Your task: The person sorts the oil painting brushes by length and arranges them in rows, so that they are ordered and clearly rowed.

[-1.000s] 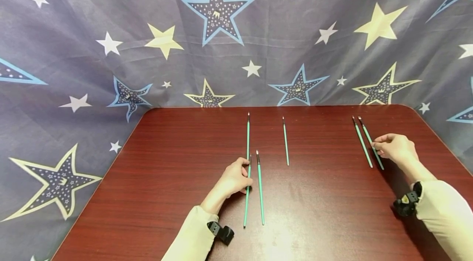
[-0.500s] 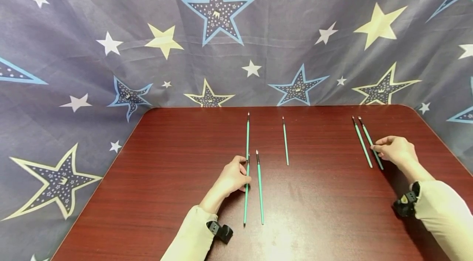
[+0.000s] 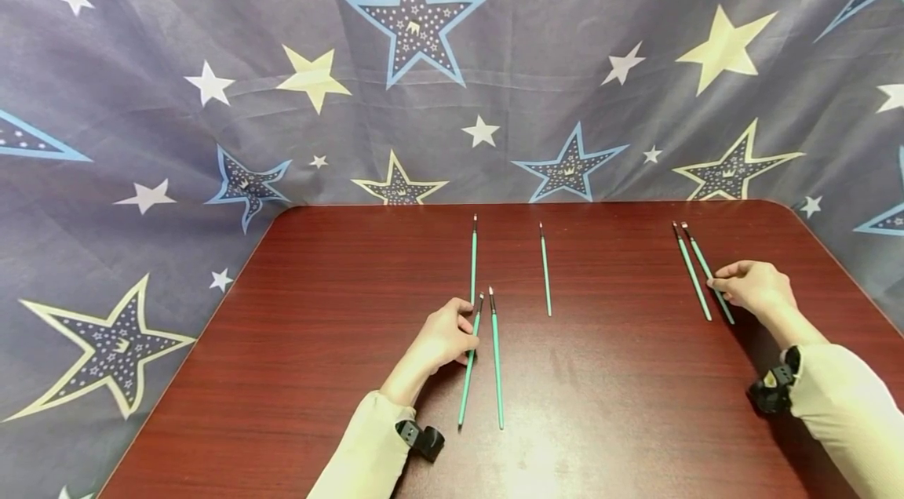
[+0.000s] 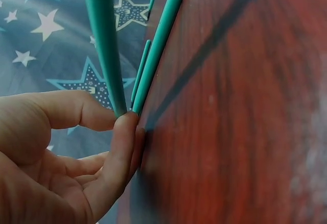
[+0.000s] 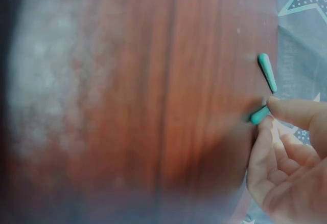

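Observation:
Between thumb and index finger, my left hand (image 3: 441,338) pinches a paintbrush with a teal handle (image 3: 466,393). In the left wrist view that handle (image 4: 104,45) slants upward from the fingertips. Just right of it lies another paintbrush (image 3: 497,373), and a third paintbrush (image 3: 474,260) extends beyond the hand, its near end hidden. At the far right, my right hand (image 3: 757,287) pinches the outer paintbrush (image 3: 701,257) of a side-by-side pair. The other paintbrush (image 3: 694,279) of that pair lies just left. In the right wrist view the held handle's end (image 5: 259,115) pokes out past the fingertips.
One more teal paintbrush (image 3: 546,279) lies at the back, between the two hands. All rest on a reddish-brown wooden table (image 3: 297,373). A star-patterned grey cloth (image 3: 424,122) hangs behind the table's back edge and at the sides.
The left hand's paintbrush has tilted, its bristle end swinging right and its handle end left. My left hand has shifted slightly left. The right hand's paintbrush has its bristle end slightly further left.

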Demonstrator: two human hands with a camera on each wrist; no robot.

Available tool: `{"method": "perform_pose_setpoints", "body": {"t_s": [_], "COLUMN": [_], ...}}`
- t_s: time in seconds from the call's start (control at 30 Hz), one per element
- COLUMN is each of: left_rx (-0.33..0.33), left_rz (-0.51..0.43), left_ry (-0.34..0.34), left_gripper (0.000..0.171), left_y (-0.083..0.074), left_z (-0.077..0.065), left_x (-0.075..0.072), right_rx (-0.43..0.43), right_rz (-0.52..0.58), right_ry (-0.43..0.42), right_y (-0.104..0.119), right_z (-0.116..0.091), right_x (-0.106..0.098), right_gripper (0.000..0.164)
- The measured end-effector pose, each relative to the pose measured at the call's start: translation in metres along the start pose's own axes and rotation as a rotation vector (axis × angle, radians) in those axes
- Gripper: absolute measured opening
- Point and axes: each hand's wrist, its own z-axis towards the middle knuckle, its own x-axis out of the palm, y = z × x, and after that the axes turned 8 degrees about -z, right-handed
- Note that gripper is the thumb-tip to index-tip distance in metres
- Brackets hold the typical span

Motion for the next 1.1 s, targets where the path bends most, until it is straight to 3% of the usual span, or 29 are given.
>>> {"method": "perform_pose_setpoints", "body": {"t_s": [0.3, 0.57, 1.1], "left_rx": [-0.035, -0.024, 0.027], "left_rz": [-0.064, -0.108, -0.317], "left_ry": [-0.007, -0.032, -0.028], "left_gripper": [0.055, 0.053, 0.046], "left_y": [0.001, -0.003, -0.017], "left_z": [0.001, 0.003, 0.027], "left_x": [0.001, 0.002, 0.025], "right_rx": [0.001, 0.019, 0.016], "right_rz": [0.004, 0.045, 0.049], "right_ry": [0.002, 0.010, 0.024], "right_y": [-0.002, -0.002, -0.002], "right_z": [0.001, 0.002, 0.003], "right_x": [0.001, 0.003, 0.002], "right_gripper": [0.039, 0.040, 0.041]}}
